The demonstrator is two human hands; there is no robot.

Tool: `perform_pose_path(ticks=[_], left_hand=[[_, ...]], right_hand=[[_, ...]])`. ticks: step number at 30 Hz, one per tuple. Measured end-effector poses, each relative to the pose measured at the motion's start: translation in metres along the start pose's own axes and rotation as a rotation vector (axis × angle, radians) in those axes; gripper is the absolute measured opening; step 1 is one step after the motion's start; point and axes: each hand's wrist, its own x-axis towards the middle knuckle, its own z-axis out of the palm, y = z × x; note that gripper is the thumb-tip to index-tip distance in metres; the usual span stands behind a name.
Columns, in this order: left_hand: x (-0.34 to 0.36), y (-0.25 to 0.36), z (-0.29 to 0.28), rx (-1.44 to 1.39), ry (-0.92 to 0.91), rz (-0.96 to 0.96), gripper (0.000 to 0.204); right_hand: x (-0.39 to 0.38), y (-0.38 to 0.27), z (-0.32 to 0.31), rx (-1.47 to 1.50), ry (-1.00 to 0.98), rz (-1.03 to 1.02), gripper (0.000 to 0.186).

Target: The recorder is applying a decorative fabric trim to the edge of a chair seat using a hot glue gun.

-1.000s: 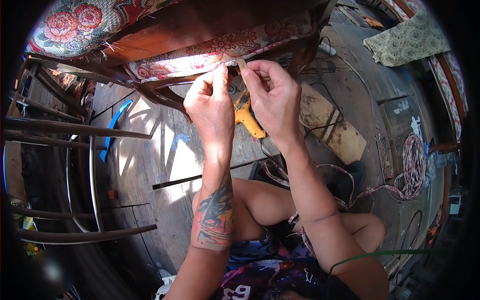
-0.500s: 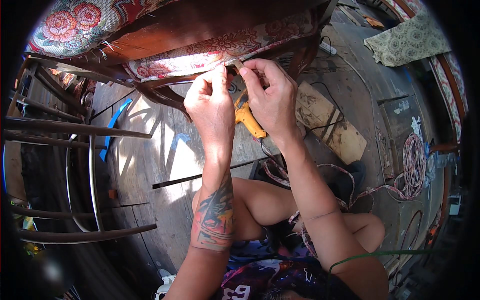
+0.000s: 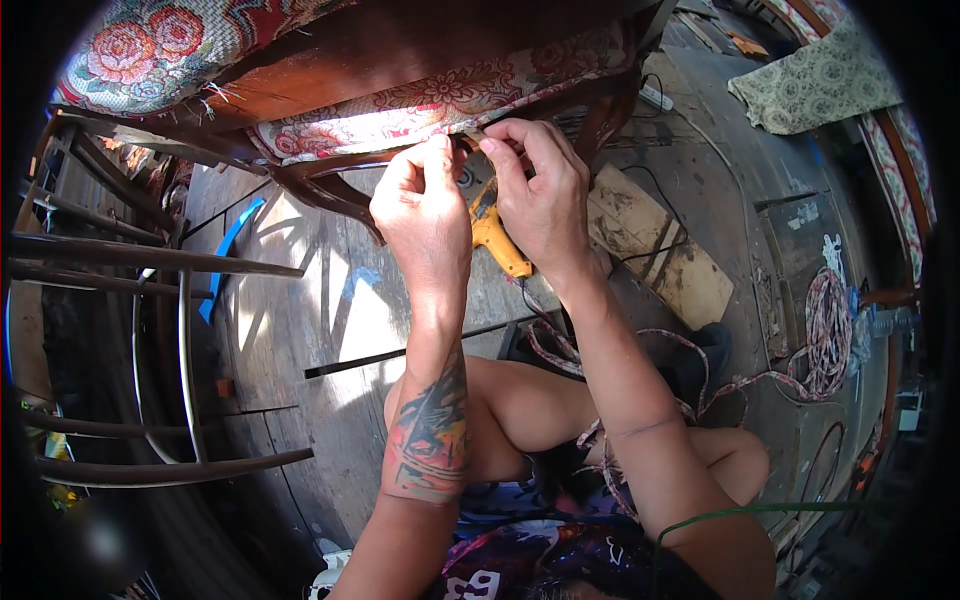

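In front of me is a dark wooden chair (image 3: 330,70) with floral upholstery fabric (image 3: 440,98) along its lower rail. My left hand (image 3: 420,205) is closed in a pinch at the fabric's bottom edge; what lies between its fingertips is too small to make out. Beside it, my right hand (image 3: 545,190) pinches a narrow tan strip (image 3: 474,134) between thumb and forefinger, close to that same edge. Just below and between the hands lies a yellow corded tool shaped like a glue gun (image 3: 497,245), its front end partly hidden by my right hand.
Curved dark chair legs and bars (image 3: 185,370) stand at the left. A blue strip (image 3: 228,255) lies on the plank floor (image 3: 270,350). To the right are a stained board (image 3: 665,245), coiled patterned cord (image 3: 828,335) and pale green patterned cloth (image 3: 815,85). Cords run past my legs.
The tan strip shows less now, lower and nearer the fabric edge. Both hands have shifted only slightly and stay pinched.
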Motion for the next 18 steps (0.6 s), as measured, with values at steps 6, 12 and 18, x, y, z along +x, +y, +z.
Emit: perform_pose_path(ticks=[6,12,18], left_hand=[[0.0,0.001,-0.002,-0.026,-0.033,-0.013,0.019],[-0.002,0.002,0.0,-0.046,-0.032,-0.009,0.019],[-0.002,0.001,0.004,-0.045,0.01,0.016,0.018]], right_hand=[[0.0,0.003,0.0,-0.018,0.037,0.009,0.006],[-0.004,-0.004,-0.003,0.09,0.073,0.104,0.006],[0.001,-0.014,0.001,0.069,0.038,0.095,0.011]])
